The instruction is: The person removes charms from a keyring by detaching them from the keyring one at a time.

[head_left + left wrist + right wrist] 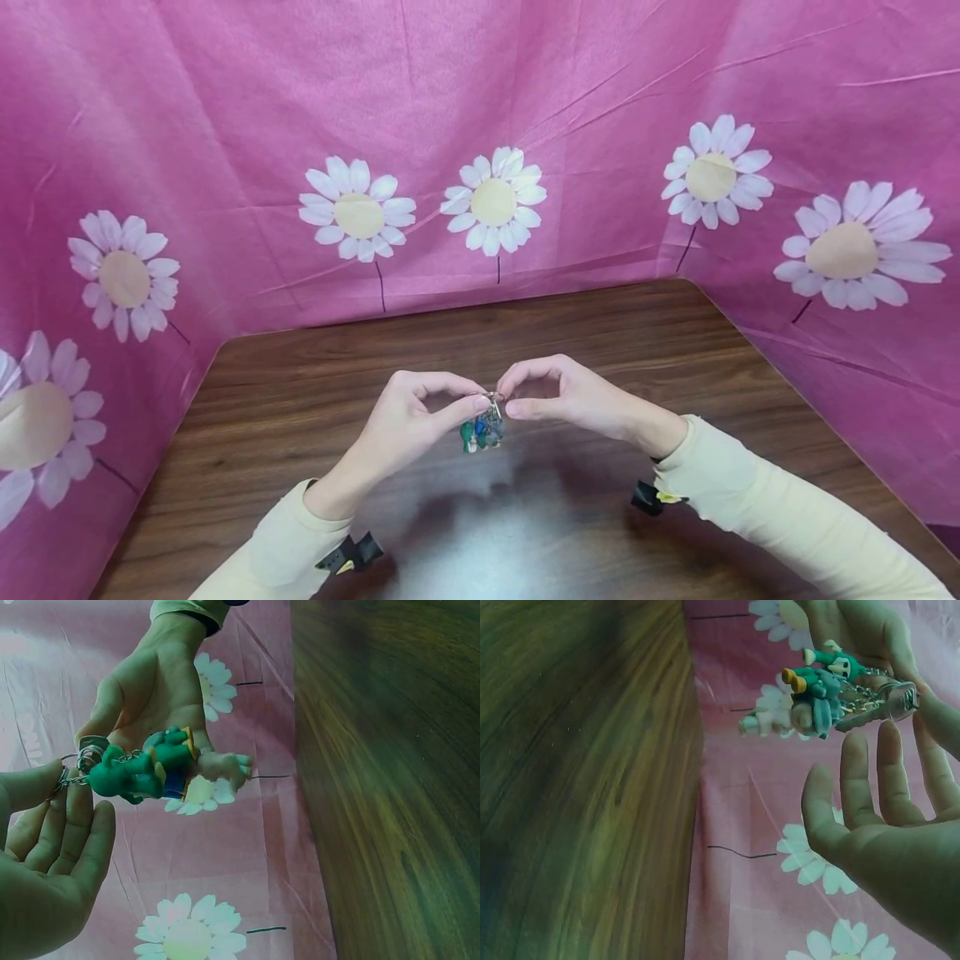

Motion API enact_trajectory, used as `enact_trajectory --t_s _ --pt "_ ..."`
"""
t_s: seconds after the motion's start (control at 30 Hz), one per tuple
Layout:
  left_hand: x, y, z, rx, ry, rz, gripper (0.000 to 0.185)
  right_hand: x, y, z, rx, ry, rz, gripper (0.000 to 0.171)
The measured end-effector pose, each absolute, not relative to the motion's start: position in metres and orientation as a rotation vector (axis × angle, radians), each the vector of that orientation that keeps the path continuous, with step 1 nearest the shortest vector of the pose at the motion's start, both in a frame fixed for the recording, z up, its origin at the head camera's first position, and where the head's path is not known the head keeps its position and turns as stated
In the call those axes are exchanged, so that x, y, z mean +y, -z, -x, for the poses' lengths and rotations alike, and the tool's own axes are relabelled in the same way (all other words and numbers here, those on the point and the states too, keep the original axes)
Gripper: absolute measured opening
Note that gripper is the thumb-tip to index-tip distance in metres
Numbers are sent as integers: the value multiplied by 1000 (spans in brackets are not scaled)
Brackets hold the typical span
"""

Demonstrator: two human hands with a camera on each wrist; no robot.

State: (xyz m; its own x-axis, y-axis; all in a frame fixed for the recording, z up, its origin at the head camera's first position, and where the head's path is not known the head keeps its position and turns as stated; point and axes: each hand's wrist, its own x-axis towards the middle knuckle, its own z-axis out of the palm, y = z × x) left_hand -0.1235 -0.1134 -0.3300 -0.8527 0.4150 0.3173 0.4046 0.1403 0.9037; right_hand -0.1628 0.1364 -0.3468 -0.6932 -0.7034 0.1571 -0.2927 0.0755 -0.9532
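A keyring with several small figure charms (482, 433) hangs in the air above the table, between the two hands. My left hand (408, 412) pinches the metal ring from the left with thumb and index finger. From the right, my right hand (585, 402) holds the ring's other side with thumb and index fingertips; its other fingers are loosely bent. A green figure (124, 778) dangles on a short chain in the left wrist view. In the right wrist view, a figure with yellow feet (819, 684) and a flat metal piece (866, 717) hang close together.
The dark wood-grain table (300, 400) lies below both hands. A pink cloth (585, 75) printed with white daisies surrounds its back and sides. Black straps (351, 553) show at the cream sleeves (750, 492).
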Motion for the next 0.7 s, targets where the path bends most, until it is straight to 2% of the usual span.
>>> enact_trajectory --t_s 0.37,0.7 --pt "-115 332 123 2379 -1810 -798 7 132 350 161 1931 1715 1044 9" --pt "-113 336 124 2350 -1752 -796 10 131 347 159 1936 1732 864 12"
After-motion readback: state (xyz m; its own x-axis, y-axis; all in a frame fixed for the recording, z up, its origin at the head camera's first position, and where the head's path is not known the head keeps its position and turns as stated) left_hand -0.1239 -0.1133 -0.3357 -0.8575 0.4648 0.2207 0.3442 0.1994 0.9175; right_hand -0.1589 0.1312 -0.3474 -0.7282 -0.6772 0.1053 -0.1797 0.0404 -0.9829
